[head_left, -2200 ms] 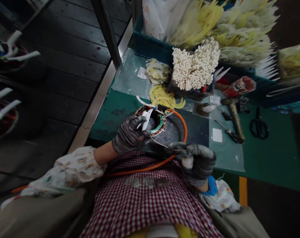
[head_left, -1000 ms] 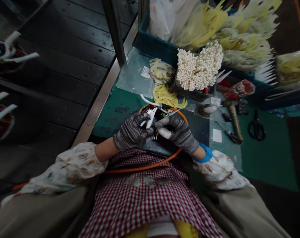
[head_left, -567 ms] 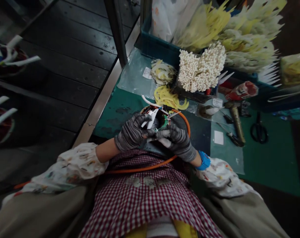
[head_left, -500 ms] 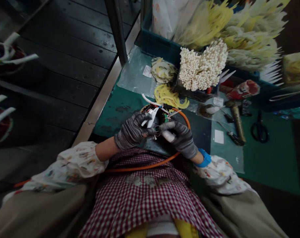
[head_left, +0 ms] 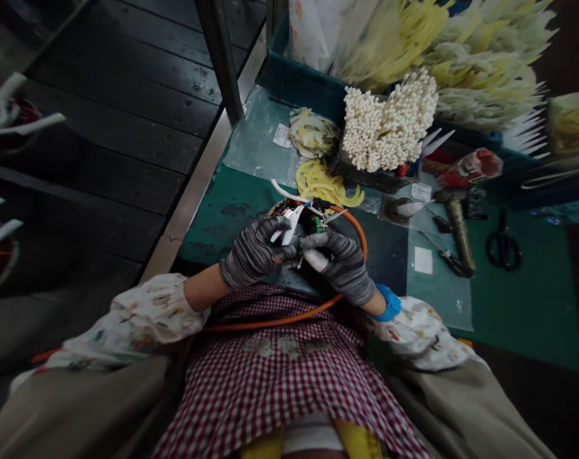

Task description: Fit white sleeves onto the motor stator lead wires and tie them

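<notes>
A round part with copper windings, resembling a motor stator (head_left: 280,208), sits on the bench in front of me, largely covered by the hands. White sleeved leads (head_left: 293,223) stick up from it, and an orange cable (head_left: 355,224) curves off around the right side. My left hand (head_left: 257,250), in a grey striped glove, is closed, its thumb and fingers pinching thin wire beside the white leads. Opposite it, my right hand (head_left: 340,260), gloved alike with pale fingertips, is also closed on the wire. Their fingertips nearly meet, and the wire ends are mostly hidden.
Yellow sleeving pieces (head_left: 325,182) lie behind the stator, near a bundle of white tubes (head_left: 389,121). To the right are a hammer (head_left: 459,229), scissors (head_left: 503,245) and a red can (head_left: 476,169). More wound parts with white leads (head_left: 31,121) stand at the left.
My right hand has shifted slightly left, bringing the fingertips closer together. The small wire loop seen between them before is now hidden. The view has moved a little.
</notes>
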`<state>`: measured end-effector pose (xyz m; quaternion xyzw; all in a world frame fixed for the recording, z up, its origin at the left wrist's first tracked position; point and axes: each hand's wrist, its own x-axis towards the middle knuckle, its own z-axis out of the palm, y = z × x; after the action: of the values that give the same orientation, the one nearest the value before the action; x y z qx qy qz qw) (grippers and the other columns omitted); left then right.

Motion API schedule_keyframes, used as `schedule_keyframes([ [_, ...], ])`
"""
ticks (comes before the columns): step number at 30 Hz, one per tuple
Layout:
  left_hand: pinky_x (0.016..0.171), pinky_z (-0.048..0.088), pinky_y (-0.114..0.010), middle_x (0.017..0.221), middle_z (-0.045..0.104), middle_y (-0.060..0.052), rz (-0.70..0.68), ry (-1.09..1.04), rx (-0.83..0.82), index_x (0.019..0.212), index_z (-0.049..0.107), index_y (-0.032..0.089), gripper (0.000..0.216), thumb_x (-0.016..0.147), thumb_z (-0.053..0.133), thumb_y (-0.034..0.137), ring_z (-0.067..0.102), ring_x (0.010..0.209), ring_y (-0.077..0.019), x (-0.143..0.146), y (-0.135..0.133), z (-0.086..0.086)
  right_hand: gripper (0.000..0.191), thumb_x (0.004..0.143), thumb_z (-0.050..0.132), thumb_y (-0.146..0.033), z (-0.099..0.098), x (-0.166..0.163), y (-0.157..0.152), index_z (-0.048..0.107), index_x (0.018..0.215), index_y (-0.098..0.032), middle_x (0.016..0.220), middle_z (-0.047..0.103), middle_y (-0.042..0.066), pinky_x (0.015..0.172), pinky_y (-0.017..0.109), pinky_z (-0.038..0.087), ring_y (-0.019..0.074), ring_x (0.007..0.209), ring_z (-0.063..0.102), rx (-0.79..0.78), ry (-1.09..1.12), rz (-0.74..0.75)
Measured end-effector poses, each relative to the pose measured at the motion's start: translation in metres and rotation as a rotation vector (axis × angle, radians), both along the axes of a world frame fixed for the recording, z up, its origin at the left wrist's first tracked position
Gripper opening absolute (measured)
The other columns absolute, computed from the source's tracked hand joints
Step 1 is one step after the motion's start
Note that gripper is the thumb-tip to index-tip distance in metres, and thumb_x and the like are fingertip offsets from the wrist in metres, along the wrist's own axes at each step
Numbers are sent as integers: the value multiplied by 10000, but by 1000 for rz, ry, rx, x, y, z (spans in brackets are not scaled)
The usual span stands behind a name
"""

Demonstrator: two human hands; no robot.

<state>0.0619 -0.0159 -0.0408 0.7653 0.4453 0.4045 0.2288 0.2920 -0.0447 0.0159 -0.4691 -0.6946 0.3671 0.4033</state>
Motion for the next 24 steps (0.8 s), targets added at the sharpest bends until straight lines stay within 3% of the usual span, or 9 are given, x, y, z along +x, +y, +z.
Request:
schedule_keyframes([
  [4,1027,684,-461,1223,807,-111,-34,28,62,1287,725,214,414,986,810,486,799,1141,-291,-4,0,6,158,968,810,-438,-19,4,-10,851,1027,-297,1054,865,46,910,408,662,233,929,796,-96,-7,158],
  [7,963,698,-461,1182,806,-121,-46,-1,141,1300,717,221,399,1010,771,490,807,1080,-296,-7,0,11,278,957,838,-530,-26,3,-19,822,1096,-290,1010,849,26,861,373,658,212,890,782,-225,36,41],
  [9,930,701,-455,1176,803,-127,-39,-14,145,1276,722,230,372,1009,762,486,806,1047,-295,-6,1,13,279,930,858,-539,-21,2,-23,831,1047,-288,967,840,17,871,366,657,212,888,777,-261,66,23],
  [13,975,688,-476,1208,802,-98,-57,-18,81,1131,754,271,278,970,793,494,792,1092,-298,-2,0,10,157,965,797,-422,-2,-7,-16,853,926,-280,788,788,-10,812,339,666,194,770,766,-325,69,167],
  [15,1003,678,-496,1225,798,-95,-54,1,49,1075,765,268,299,929,834,519,783,1122,-312,0,0,7,169,982,763,-386,-1,-16,-3,827,875,-272,743,752,-10,782,349,671,202,766,763,-278,35,105],
  [18,1027,668,-505,1252,791,-106,-47,37,26,1070,776,251,331,893,871,515,769,1166,-325,-2,0,3,197,1028,683,-376,-9,-32,19,777,884,-278,897,787,37,994,444,667,245,998,783,-65,7,-74],
  [20,1010,669,-480,1251,791,-110,-59,56,33,1076,785,243,310,909,862,493,764,1163,-310,-7,1,3,189,1072,619,-363,-13,-38,28,749,958,-288,984,794,45,1061,457,648,230,1042,773,102,29,-161],
  [24,1043,633,-517,1229,793,-77,-157,91,122,963,827,302,257,868,916,524,752,1158,-313,-26,1,20,125,1110,564,-330,-13,-13,24,678,1076,-292,1005,779,18,957,403,676,191,960,763,306,43,-358],
])
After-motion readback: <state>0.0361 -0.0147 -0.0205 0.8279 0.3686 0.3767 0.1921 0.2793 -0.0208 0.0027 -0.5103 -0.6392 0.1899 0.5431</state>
